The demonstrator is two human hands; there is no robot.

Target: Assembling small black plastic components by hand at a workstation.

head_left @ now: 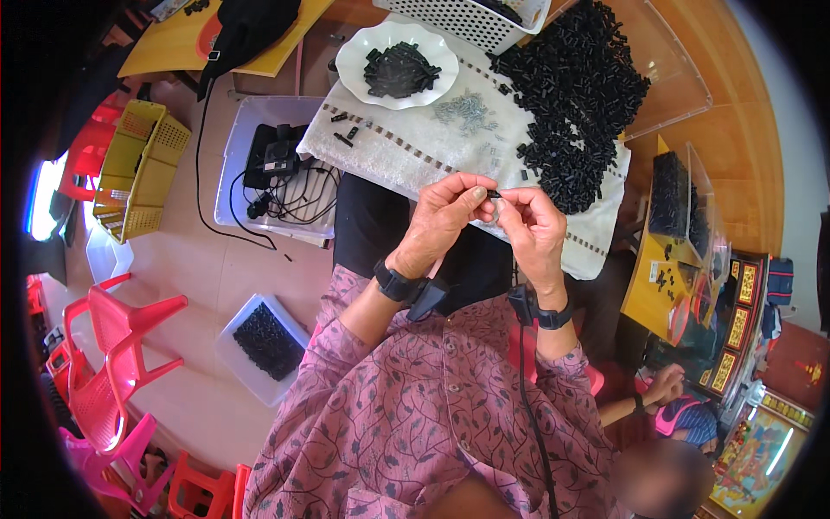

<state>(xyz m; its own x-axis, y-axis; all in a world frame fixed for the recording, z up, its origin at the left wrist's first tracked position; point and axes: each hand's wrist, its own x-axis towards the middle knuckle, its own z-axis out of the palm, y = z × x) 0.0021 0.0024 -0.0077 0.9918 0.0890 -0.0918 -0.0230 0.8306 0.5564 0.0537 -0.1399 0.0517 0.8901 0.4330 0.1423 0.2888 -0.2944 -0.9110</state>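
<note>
Above the near edge of the white cloth, my left hand and my right hand meet fingertip to fingertip. Between them is a small black plastic piece, pinched by the left thumb and finger. The right thumb and finger close at its other side; whether they also hold a tiny part is hidden. Beyond the hands lie a scatter of small silvery metal parts and a large heap of black plastic pieces. A white scalloped plate carries more black pieces. A few loose ones rest near the cloth's left edge.
A white perforated basket stands at the far edge. On the floor at left are a clear bin with cables and another bin of black pieces. Red chairs stand at left. Another person's hand shows at lower right.
</note>
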